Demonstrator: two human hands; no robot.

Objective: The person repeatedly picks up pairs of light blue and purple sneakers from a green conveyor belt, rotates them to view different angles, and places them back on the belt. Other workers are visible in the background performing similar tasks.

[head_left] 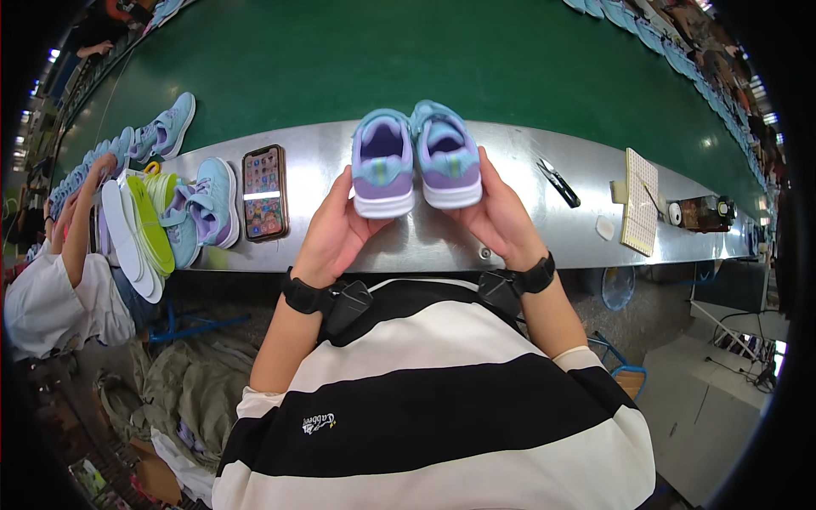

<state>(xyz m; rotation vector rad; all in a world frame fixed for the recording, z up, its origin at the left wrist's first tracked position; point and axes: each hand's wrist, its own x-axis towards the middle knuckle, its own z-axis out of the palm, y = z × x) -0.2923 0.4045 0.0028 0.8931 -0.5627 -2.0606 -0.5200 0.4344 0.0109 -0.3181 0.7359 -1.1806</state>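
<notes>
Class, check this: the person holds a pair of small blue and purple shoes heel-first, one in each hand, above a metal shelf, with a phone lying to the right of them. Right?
Not quite. The head view shows the phone lying to the left of the shoes, not the right. The left hand and right hand hold them above the metal shelf.

A shoe factory assembly line is running here: a green conveyor belt (408, 59) is carrying rows of blue children's sneakers (166, 127) past a steel surface (510, 187), with stacked insoles (136, 229) lying at its left end and other workers sitting alongside.
</notes>
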